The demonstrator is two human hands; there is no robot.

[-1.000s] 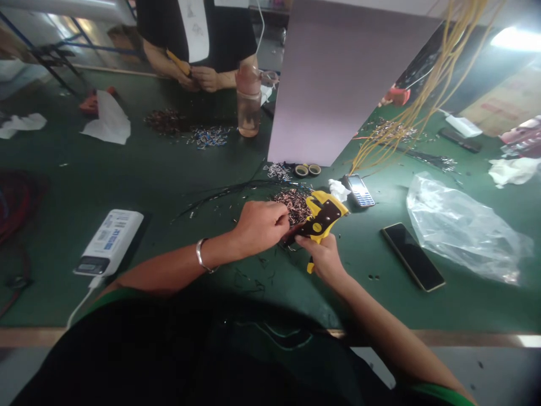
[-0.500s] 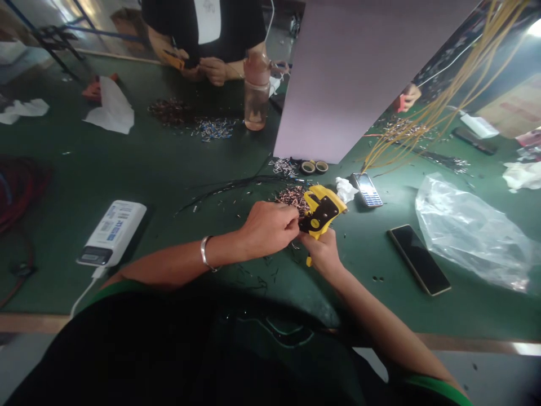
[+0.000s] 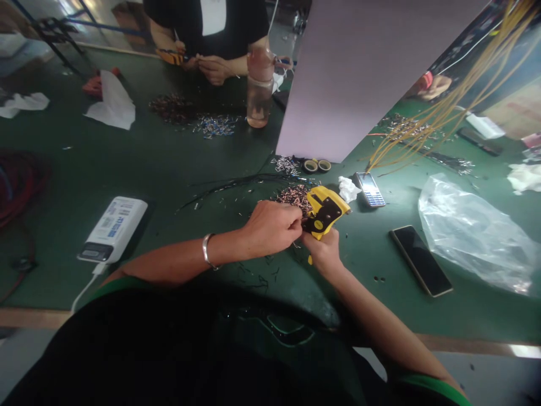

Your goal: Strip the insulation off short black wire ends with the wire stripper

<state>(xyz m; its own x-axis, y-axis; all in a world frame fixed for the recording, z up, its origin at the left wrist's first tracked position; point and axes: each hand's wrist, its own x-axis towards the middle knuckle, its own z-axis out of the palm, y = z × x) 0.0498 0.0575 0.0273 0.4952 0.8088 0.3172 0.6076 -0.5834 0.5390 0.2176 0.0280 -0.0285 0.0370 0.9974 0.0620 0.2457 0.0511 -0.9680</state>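
Note:
My right hand (image 3: 324, 251) is wrapped round the handles of a yellow and black wire stripper (image 3: 324, 211), whose head tilts up over the table. My left hand (image 3: 274, 224), with a silver bangle at the wrist, is pinched closed right at the tool's jaws. Whatever is between its fingertips is hidden. Just beyond both hands lies a pile of short copper-coloured pieces (image 3: 296, 195). Behind it stretch thin black wires (image 3: 236, 181), and a small heap of silvery terminals (image 3: 285, 164) lies near the panel.
A tall pale panel (image 3: 363, 73) stands ahead. On the right are a phone (image 3: 420, 260), a clear plastic bag (image 3: 473, 231) and a lit keypad phone (image 3: 371, 189); on the left, a white power bank (image 3: 113, 228). Across the table a co-worker's hands (image 3: 213, 69) work near a bottle (image 3: 259, 93).
The view has shifted slightly. My hands and the wire stripper stay in nearly the same pose. Behind the panel, another person's hand with a red tool has moved.

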